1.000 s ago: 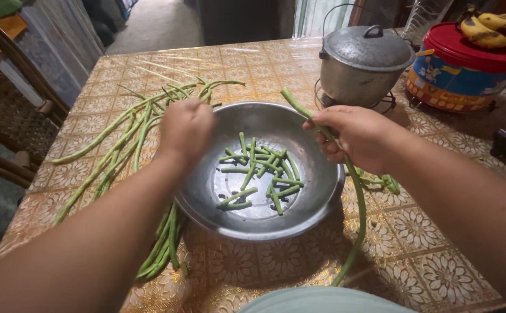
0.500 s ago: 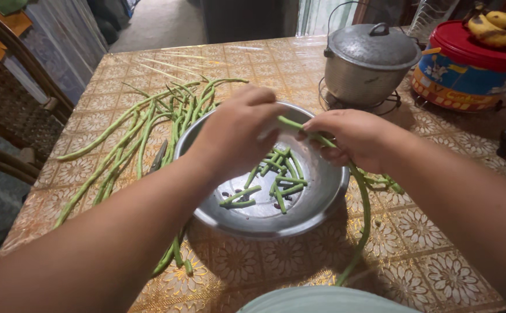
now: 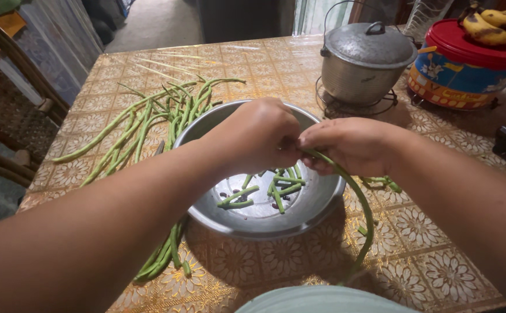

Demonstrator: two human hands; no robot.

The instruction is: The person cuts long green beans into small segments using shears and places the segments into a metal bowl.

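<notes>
I see both hands meet above the metal bowl (image 3: 264,217): my left hand (image 3: 258,136) and right hand (image 3: 351,145) are each pinched on one long green bean (image 3: 360,203), which trails past the bowl's right rim toward me. The bowl sits mid-table on a gold floral tablecloth (image 3: 427,232), cut bean pieces (image 3: 276,188) inside, uncut beans (image 3: 148,127) heaped to its left. Beyond it stand a lidded pot (image 3: 366,61) and a red-lidded tub (image 3: 467,64) topped with what look like bananas (image 3: 488,23); a wooden chair (image 3: 9,110) is left of the table.

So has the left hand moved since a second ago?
Yes. The left hand went from the bowl's left rim across to its middle, meeting the right hand.
</notes>
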